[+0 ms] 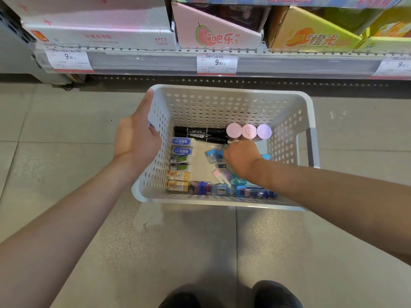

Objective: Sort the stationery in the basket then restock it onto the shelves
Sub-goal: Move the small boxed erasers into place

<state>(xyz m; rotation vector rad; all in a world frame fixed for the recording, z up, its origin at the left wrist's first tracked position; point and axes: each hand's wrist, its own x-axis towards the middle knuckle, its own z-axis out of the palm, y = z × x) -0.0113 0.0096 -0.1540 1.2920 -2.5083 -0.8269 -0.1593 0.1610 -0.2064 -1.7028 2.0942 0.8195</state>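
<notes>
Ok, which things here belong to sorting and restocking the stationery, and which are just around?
Part of the job:
basket, held at its rim by the left hand
right hand, reaching inside
black markers
erasers in a row
three round-capped bottles
shelf edge

Just around:
guava box
orange box
price tags

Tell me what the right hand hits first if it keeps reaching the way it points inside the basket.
Probably the black markers lying along the far side of the basket. The right hand points up-left toward them; the pink round caps sit close beside that line, and depth is unclear.
</notes>
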